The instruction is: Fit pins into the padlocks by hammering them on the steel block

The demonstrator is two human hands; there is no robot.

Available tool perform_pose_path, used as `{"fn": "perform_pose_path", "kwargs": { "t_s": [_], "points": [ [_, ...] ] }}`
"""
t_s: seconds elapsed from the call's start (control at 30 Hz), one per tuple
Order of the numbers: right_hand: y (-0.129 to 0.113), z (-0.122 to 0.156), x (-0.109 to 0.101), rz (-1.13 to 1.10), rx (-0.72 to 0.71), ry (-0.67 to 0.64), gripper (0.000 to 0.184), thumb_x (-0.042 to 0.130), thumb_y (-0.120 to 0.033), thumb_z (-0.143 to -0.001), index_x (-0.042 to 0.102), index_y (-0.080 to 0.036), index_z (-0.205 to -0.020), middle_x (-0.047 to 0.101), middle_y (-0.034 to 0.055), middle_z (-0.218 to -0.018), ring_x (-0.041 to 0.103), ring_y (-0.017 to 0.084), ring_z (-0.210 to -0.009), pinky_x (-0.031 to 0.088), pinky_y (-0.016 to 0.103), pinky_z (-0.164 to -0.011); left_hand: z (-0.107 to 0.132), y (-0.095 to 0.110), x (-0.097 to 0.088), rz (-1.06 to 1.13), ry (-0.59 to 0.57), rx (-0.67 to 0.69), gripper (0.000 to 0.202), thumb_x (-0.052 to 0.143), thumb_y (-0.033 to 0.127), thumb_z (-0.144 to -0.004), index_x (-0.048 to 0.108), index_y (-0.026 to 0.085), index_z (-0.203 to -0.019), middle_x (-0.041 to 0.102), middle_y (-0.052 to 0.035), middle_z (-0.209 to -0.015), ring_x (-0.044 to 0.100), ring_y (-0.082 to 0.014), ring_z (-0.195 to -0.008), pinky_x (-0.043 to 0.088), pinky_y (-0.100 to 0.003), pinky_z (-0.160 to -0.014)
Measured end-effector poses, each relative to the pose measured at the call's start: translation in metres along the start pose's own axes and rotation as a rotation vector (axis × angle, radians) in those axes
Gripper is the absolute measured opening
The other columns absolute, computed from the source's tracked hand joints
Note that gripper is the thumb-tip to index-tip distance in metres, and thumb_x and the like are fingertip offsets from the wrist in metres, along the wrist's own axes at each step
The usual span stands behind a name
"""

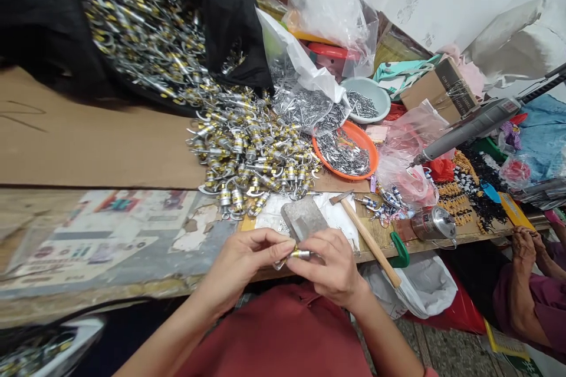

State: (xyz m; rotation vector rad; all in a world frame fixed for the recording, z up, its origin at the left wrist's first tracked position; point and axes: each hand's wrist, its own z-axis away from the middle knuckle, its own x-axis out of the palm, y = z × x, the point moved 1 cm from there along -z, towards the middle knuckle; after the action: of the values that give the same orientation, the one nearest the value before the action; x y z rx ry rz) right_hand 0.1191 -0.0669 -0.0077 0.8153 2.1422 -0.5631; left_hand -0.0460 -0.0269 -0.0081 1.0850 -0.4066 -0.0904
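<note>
Between my two hands is a small silver-and-yellow metal fitting (301,254) with a curved hook-like piece at its left end. My left hand (247,259) pinches its left end between thumb and fingers. The fingers of my right hand (331,262) are closed around its other end and partly hide it. Just beyond them, a grey metal block (303,217) lies on white paper at the bench edge. A large heap of similar silver-and-yellow fittings (252,153) spreads behind the block. To the right, a wooden-handled hammer (371,244) sticks out over the edge.
A black bag (232,6) spills fittings at the back left. An orange bowl (375,159) and a pale bowl (384,103) hold small metal pieces. A grey power screwdriver (469,129) hangs at right, above a metal cup (435,225). A co-worker's hands (524,244) are far right.
</note>
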Motion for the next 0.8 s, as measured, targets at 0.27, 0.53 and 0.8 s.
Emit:
{"fn": "perform_pose_path", "kwargs": {
  "t_s": [0.27,0.53,0.8],
  "points": [
    [-0.004,0.001,-0.008,0.05,-0.177,0.114,0.017,0.05,-0.011,-0.086,0.064,-0.015,-0.096,0.069,0.0075,-0.095,0.059,0.016,-0.094,0.052,0.028,-0.077,0.006,0.007,-0.011,-0.226,-0.111,0.19,0.012,0.069,0.031,-0.066,0.072,0.02,-0.06,0.068,-0.0034,-0.066,0.061,-0.0181,-0.065,0.049,-0.025,-0.061],
    [-0.012,0.0,-0.004,0.013,-0.08,0.154,0.017,0.049,-0.011,-0.087,0.064,-0.013,-0.094,0.07,0.0098,-0.092,0.062,0.017,-0.088,0.053,0.028,-0.069,0.013,0.011,-0.013,-0.375,-0.055,0.486,0.01,0.066,0.024,-0.07,0.075,0.025,-0.065,0.068,-0.0044,-0.075,0.063,-0.0197,-0.075,0.05,-0.023,-0.067],
    [-0.023,0.011,0.013,-0.095,0.198,0.128,0.026,0.049,-0.005,-0.081,0.064,-0.015,-0.1,0.069,0.01,-0.095,0.064,0.016,-0.082,0.053,0.026,-0.067,0.005,-0.008,-0.009,-0.222,0.019,0.235,0.014,0.07,0.034,-0.066,0.073,0.02,-0.064,0.072,-0.0051,-0.072,0.064,-0.0208,-0.068,0.053,-0.027,-0.064]
  ]
}}
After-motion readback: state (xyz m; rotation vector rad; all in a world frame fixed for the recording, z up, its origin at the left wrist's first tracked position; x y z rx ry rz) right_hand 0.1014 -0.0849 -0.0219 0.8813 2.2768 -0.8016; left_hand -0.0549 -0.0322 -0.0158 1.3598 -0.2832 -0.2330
